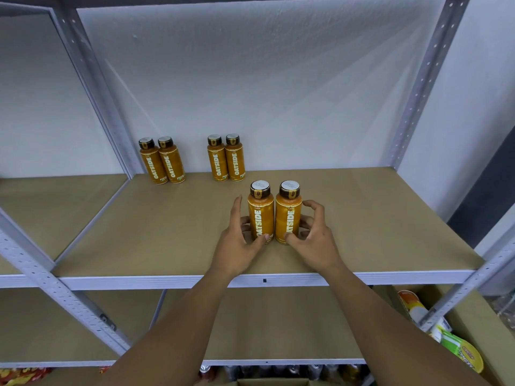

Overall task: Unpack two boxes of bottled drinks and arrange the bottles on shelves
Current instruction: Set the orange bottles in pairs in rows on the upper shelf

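Two orange Oatside bottles with dark caps stand upright, side by side, in the middle of the brown shelf board (167, 232). My left hand (237, 246) grips the left bottle (260, 215): thumb on its lower front, fingers round its left side, index finger raised. My right hand (315, 240) grips the right bottle (288, 213) the same way from the right. Two more pairs of the same bottles stand against the back wall, one pair at the back left (161, 162), the other near the centre (226, 160).
Grey metal uprights (426, 79) frame the shelf. The lower shelf board (250, 324) carries cup noodles (412, 305) and a green packet (459, 349) at its right. Cans (292, 370) and red snack bags (22, 376) sit lower down. A cardboard box edge (273, 382) shows at the bottom.
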A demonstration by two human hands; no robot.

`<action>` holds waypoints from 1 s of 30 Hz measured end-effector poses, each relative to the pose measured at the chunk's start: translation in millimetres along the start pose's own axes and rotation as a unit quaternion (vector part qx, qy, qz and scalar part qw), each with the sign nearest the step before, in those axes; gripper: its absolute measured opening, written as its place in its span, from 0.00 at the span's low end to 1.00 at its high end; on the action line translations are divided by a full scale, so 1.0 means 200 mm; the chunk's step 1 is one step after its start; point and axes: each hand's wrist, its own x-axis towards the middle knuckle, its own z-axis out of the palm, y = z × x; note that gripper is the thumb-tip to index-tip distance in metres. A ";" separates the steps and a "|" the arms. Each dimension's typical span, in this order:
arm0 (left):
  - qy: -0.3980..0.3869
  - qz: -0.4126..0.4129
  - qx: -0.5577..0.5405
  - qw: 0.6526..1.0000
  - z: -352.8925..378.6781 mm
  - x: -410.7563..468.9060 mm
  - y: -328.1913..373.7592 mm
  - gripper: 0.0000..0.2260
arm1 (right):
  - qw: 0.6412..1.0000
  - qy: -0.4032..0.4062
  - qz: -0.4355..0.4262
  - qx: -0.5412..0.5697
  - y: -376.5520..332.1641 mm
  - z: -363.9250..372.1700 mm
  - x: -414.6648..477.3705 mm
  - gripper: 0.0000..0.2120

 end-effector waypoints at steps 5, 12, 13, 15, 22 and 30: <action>-0.004 0.003 -0.001 1.000 0.00 0.00 0.00 0.51 | 1.000 -0.006 0.001 -0.001 0.00 0.00 0.00 0.39; -0.008 0.010 -0.001 1.000 0.00 0.00 0.00 0.50 | 1.000 -0.020 0.000 0.000 0.01 0.01 0.01 0.39; -0.008 0.009 -0.002 1.000 0.00 0.00 -0.01 0.50 | 1.000 -0.019 -0.001 0.000 0.01 0.01 0.01 0.39; -0.008 0.010 -0.005 1.000 0.00 0.00 -0.01 0.50 | 1.000 -0.017 -0.003 0.000 0.01 0.01 0.01 0.39; -0.008 0.012 -0.006 1.000 0.01 0.00 0.00 0.49 | 1.000 -0.015 -0.001 -0.004 0.01 0.01 0.01 0.40; -0.009 0.005 -0.013 1.000 0.00 0.01 0.00 0.50 | 1.000 -0.018 0.005 0.018 -0.01 0.00 0.00 0.40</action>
